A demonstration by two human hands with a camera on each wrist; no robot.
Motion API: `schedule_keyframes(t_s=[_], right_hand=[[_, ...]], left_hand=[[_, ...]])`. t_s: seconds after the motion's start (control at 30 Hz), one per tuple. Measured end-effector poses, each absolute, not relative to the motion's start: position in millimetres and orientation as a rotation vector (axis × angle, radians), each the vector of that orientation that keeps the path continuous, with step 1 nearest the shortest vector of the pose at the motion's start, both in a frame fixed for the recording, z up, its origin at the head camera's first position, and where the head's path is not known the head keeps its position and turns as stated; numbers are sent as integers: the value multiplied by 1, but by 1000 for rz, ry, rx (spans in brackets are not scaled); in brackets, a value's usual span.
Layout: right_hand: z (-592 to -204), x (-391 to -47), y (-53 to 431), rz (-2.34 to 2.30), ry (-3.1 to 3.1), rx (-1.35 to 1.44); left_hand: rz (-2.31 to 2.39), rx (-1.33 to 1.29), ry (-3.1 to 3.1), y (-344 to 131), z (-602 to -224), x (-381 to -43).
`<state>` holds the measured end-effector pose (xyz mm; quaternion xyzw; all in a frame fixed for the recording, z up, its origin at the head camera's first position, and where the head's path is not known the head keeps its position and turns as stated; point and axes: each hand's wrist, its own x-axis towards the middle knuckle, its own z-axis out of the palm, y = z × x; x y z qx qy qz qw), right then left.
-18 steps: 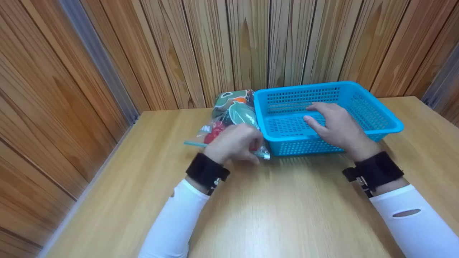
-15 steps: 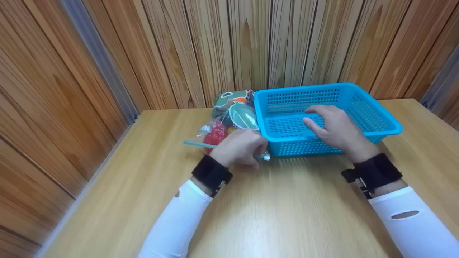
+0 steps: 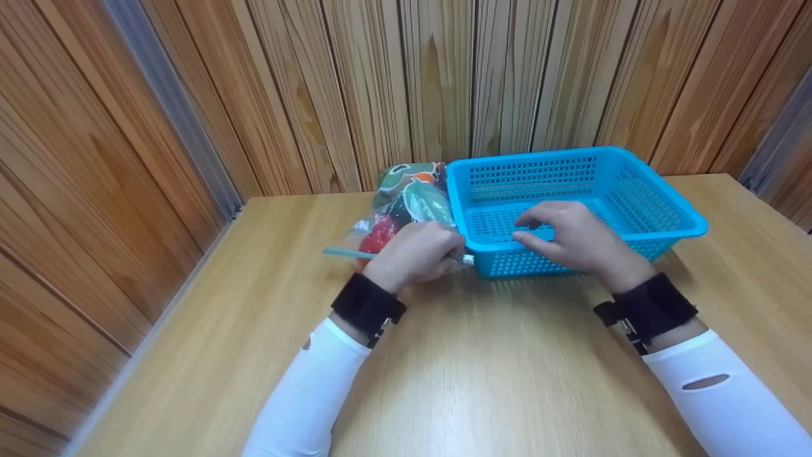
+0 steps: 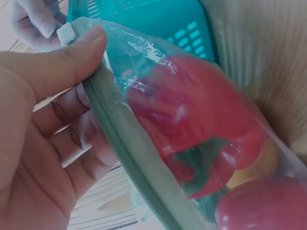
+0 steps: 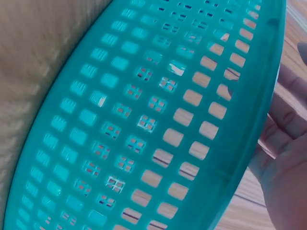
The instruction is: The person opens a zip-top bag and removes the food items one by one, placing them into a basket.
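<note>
A clear zip bag (image 3: 424, 200) printed with vegetable pictures lies beside the basket's left side. Through its plastic show a red bell pepper (image 4: 192, 100) with a green stem and another round red piece (image 4: 264, 206). My left hand (image 3: 419, 254) pinches the bag's green zip strip (image 4: 115, 139) near the white slider (image 4: 66, 33), thumb on top and fingers behind. Over the front rim of the blue perforated basket (image 3: 539, 155) hovers my right hand (image 3: 574, 238), thumb and fingers apart, holding nothing. In the right wrist view the basket's wall fills most of the picture.
The wooden table (image 3: 444, 381) runs up to a plank wall (image 3: 438, 82) right behind the bag and basket. Another plank wall (image 3: 76, 165) closes off the left side. Black straps (image 3: 656, 311) circle both wrists.
My right hand has moved left and a little nearer, toward the basket's left front. My left hand has lifted slightly with the slider end of the bag.
</note>
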<state>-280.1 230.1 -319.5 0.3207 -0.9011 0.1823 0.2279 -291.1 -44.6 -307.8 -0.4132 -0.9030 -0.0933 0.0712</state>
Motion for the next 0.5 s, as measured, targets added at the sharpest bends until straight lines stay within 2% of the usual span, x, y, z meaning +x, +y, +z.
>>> schedule_keyframes(t_s=[0.23,0.5], right_hand=[[-320,-277,218,428,-2500,1014],[-312,-282,220,423,-2598,1036]], left_hand=[[-365,-1254,-2717,-51,-299,-291],[-402,-1237,-2691,-56,-290,-295]])
